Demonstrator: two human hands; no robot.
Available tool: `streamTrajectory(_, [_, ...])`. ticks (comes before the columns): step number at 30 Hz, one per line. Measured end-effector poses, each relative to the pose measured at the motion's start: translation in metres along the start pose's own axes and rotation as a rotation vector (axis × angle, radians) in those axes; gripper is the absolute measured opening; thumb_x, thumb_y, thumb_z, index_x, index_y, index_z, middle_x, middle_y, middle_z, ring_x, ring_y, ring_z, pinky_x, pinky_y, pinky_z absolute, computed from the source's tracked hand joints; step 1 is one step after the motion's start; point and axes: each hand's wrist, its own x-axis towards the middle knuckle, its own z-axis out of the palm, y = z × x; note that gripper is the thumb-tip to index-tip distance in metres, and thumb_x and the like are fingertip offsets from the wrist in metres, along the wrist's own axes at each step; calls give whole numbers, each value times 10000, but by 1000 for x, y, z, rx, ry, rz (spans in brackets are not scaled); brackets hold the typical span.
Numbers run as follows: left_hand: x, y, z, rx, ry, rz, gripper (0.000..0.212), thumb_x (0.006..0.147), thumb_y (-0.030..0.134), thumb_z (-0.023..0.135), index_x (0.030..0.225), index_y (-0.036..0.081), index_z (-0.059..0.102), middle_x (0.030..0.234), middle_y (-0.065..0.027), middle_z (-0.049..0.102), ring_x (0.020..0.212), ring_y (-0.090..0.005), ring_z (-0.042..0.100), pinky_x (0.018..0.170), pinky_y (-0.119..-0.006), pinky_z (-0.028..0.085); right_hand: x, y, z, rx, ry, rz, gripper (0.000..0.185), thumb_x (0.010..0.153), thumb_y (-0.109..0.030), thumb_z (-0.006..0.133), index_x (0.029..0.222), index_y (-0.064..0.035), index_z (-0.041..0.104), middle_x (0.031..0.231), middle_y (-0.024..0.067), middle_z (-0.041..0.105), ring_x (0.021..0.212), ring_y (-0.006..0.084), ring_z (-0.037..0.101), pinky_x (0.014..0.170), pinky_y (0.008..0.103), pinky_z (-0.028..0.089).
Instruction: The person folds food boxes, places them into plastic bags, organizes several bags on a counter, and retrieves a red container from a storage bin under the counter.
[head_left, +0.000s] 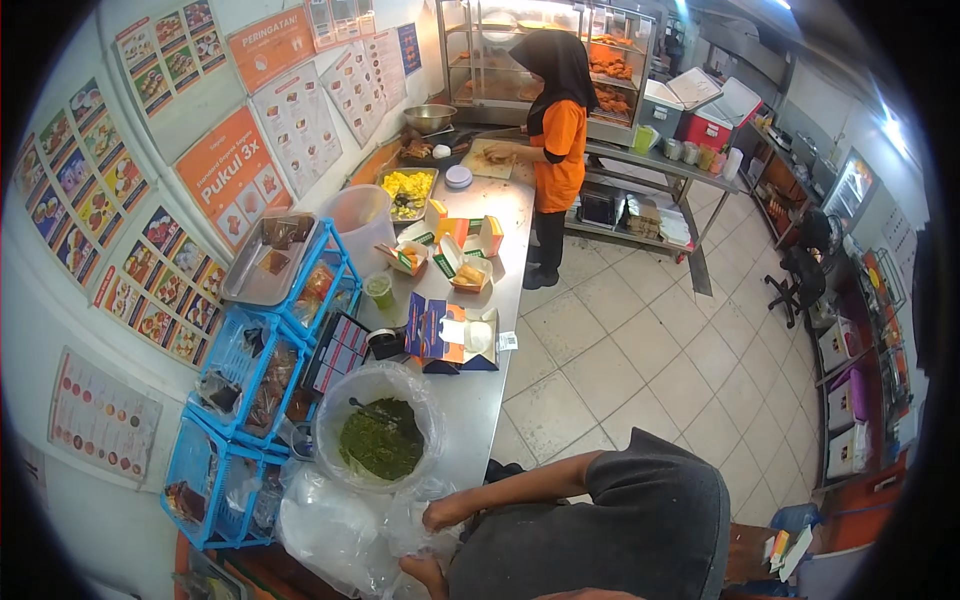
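At the lower middle, my right hand (448, 513) grips the upper part of a clear plastic bag (409, 517). Lower down, my left hand (422, 571) holds the bag's lower edge, its fingers partly hidden by the plastic. Beside them a pile of clear plastic bags (322, 525) lies at the counter's near end. Just above the pile stands a large plastic-lined tub (330, 420) with a chopped green food (386, 446) and a dark-handled utensil (364, 406) in it.
Blue plastic baskets (259, 375) with packets line the wall side. Open food boxes (454, 337), a green drink cup (380, 291) and a tray of yellow food (409, 187) stand along the steel counter (480, 405). A co-worker in orange (559, 150) works at a cutting board (487, 159).
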Motion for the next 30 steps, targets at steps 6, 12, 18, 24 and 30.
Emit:
streamTrajectory(6, [12,-50,6,-197,113,-170,164,770,6,679,863,-118,625,830,-187,660,761,-312,637,718,-419,497,17,-29,-5,233,28,271,178,795,-150,632,869,11,633,949,170,606,945,350,573,789,432,466])
streamTrajectory(12, [9,32,-8,22,-119,-76,179,785,44,710,831,-118,649,766,-178,680,706,-329,653,686,-414,501,12,-27,0,-63,55,-210,111,848,-124,598,880,-19,615,870,147,587,887,350,563,783,441,450])
streamTrajectory(18, [1,-36,-21,73,-167,-59,224,755,66,773,850,-98,654,792,-177,688,718,-288,666,668,-390,505,22,-38,6,129,83,45,115,838,-134,620,869,-24,636,916,160,632,925,352,592,805,453,462])
streamTrajectory(24, [-5,-20,-21,-82,-181,-209,230,749,46,795,855,-85,639,766,-115,675,682,-192,630,659,-344,505,19,-21,28,-72,165,172,141,820,-152,640,875,-28,601,832,156,601,874,348,591,791,436,457])
streamTrajectory(30, [-8,-8,-18,-282,-93,-279,170,774,36,782,833,-54,650,757,-80,672,672,-129,605,643,-303,498,21,-38,16,17,117,339,194,799,-197,669,835,-35,570,830,138,586,842,331,580,757,429,454])
